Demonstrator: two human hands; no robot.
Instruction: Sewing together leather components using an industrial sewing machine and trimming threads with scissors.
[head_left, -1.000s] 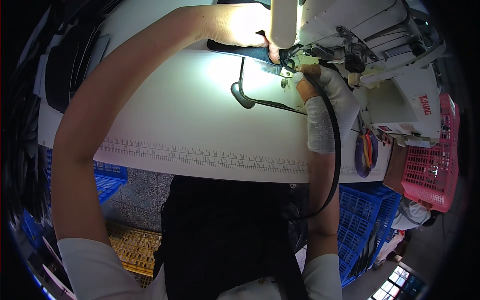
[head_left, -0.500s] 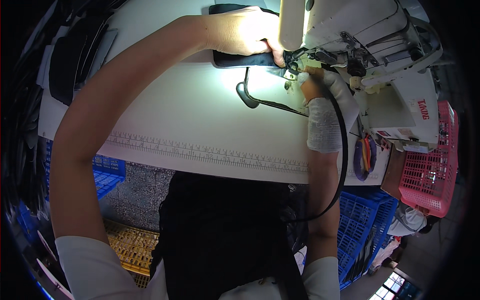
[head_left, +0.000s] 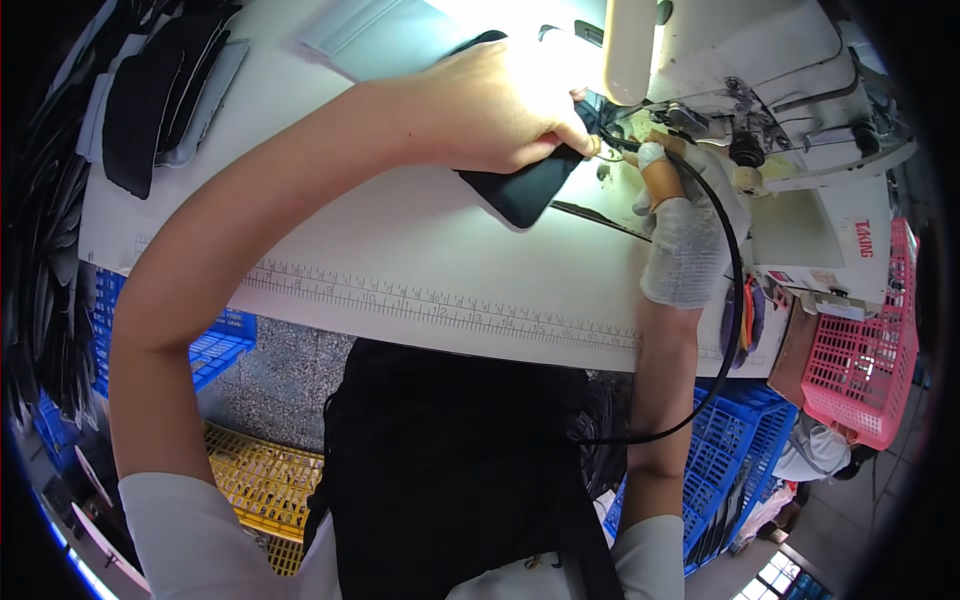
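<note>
The black, round-cornered fabric piece (head_left: 527,193) lies on the white table (head_left: 390,235), partly hidden by the bare left hand (head_left: 500,112); glare obscures whether it pinches or only presses. What the white-gloved right hand (head_left: 688,215) grips behind a narrow black strip (head_left: 738,285) cannot be told. Red lettering (head_left: 865,239) marks the cut-off white sewing machine (head_left: 800,225); a printed ruler scale (head_left: 440,312) lines the table.

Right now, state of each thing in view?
Black piece: on table, partly under left hand
Strip: bent, crossing right hand
Left hand: bare, fingers curled
Right hand: partly gloved
Machine: running or stopped, can't tell
Dark pile: stacked
Table: brightly lit near machine
</note>
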